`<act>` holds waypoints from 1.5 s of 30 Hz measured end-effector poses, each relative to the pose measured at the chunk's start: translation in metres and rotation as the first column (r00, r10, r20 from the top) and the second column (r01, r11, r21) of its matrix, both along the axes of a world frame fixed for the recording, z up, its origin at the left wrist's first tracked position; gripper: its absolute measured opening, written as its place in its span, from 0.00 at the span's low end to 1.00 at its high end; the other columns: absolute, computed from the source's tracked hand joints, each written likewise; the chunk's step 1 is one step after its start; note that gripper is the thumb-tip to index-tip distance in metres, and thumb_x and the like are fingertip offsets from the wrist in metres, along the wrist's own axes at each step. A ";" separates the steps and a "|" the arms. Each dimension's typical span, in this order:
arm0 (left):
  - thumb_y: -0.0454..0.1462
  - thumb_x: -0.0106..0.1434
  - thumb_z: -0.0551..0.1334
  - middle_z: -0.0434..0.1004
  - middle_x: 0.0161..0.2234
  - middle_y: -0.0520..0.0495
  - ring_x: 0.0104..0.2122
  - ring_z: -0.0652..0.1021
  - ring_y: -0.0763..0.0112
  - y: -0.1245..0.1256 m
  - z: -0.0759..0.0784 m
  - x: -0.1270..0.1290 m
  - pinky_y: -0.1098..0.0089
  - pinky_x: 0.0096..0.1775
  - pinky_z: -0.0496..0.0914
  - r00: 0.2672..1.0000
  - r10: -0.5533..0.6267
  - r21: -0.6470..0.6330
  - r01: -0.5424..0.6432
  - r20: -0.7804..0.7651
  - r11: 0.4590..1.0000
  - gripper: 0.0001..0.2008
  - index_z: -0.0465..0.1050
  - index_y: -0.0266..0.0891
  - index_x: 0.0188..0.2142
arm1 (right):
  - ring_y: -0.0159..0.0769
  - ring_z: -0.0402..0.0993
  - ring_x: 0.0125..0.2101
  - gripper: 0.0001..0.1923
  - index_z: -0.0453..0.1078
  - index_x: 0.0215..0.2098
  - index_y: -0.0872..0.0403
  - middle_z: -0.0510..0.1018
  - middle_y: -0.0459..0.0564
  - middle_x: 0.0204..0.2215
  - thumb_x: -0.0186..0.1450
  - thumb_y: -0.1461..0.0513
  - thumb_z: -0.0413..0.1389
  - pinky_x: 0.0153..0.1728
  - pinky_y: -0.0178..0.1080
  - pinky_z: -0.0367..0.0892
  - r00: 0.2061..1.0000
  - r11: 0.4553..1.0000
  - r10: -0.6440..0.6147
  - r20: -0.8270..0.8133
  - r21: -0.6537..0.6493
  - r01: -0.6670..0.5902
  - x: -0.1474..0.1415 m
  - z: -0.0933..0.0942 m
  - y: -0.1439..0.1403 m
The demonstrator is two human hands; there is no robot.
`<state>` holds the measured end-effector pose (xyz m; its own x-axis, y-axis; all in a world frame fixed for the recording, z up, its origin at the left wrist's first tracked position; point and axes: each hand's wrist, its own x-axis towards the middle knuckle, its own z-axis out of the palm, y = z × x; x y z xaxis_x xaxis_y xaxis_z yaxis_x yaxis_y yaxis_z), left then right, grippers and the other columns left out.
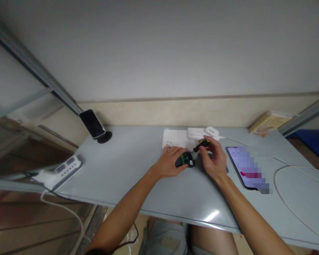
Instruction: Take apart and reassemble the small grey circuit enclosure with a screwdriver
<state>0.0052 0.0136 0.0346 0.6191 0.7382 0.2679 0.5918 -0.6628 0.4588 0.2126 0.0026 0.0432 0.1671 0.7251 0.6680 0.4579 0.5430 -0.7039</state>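
The left hand (170, 162) pins a black gadget (185, 160) to the desk (127, 177); the right hand (214, 159), just right, pinches a yellow-black tool (201, 143).

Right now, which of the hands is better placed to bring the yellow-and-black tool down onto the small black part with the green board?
The right hand, probably. It already grips the yellow-and-black tool, just above and beside the small black part. The left hand rests on that part, steadying it on the table.
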 end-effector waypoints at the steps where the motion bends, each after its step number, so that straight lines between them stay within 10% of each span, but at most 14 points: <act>1: 0.46 0.67 0.64 0.73 0.60 0.41 0.59 0.72 0.56 0.001 0.000 0.000 0.53 0.62 0.56 1.000 -0.013 -0.009 0.013 -0.001 1.000 0.29 0.61 0.44 0.65 | 0.37 0.80 0.37 0.19 0.71 0.57 0.47 0.82 0.51 0.45 0.68 0.63 0.59 0.37 0.40 0.78 1.000 1.000 0.001 -0.002 -0.001 -0.001 0.000 0.000 -0.001; 45: 0.47 0.70 0.62 0.76 0.54 0.44 0.56 0.74 0.60 0.002 -0.006 -0.003 0.55 0.60 0.58 0.999 0.003 0.047 -0.005 0.035 0.999 0.21 0.71 0.44 0.58 | 0.38 0.81 0.39 0.19 0.72 0.56 0.45 0.82 0.50 0.45 0.68 0.64 0.58 0.36 0.42 0.80 1.000 1.000 0.016 0.007 0.021 -0.016 0.000 0.004 -0.004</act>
